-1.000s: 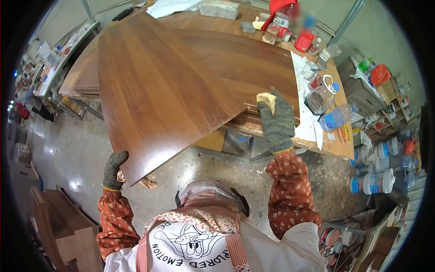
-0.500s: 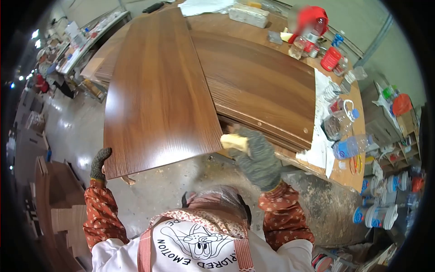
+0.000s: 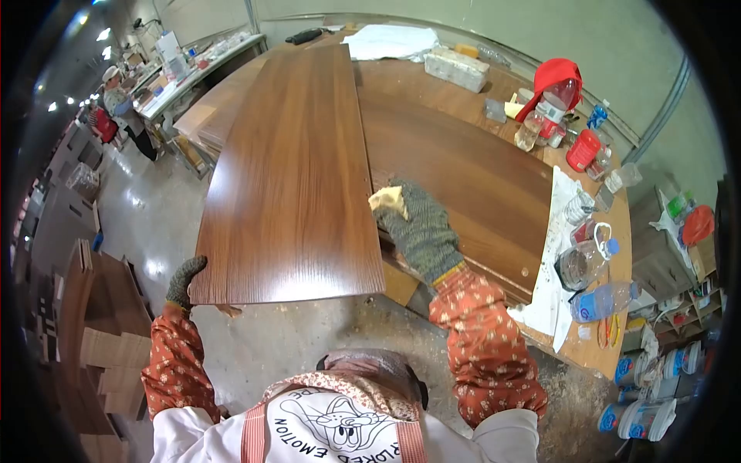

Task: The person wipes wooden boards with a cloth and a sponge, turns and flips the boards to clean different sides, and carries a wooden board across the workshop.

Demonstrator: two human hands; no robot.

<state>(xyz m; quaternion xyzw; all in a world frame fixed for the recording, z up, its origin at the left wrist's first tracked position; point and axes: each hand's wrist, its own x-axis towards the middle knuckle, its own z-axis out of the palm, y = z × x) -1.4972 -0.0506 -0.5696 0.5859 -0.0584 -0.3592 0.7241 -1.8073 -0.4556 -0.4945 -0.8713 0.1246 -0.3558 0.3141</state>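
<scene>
A long brown wood-grain panel (image 3: 297, 177) reaches from the table's far side out past its near edge. My left hand (image 3: 185, 281), in a grey knitted glove, grips the panel's near left corner, thumb on top; its other fingers are mostly hidden below. Beside the panel's right edge is my gloved right hand (image 3: 417, 225), closed on a pale yellow cloth (image 3: 389, 201). Under and right of this panel lies a stack of similar brown panels (image 3: 471, 185).
The wooden table (image 3: 614, 309) carries a white block (image 3: 456, 69), a red container (image 3: 583, 150), clear bottles (image 3: 603, 302) and white paper (image 3: 552, 255). More boards (image 3: 116, 339) stand at lower left. Two people (image 3: 127, 112) are by a far bench. Buckets (image 3: 647, 419) stand at lower right.
The long panel has turned, its near end now lying more squarely towards me. My right hand with the cloth has moved left, to the panel's right edge. The camera view has shifted.
</scene>
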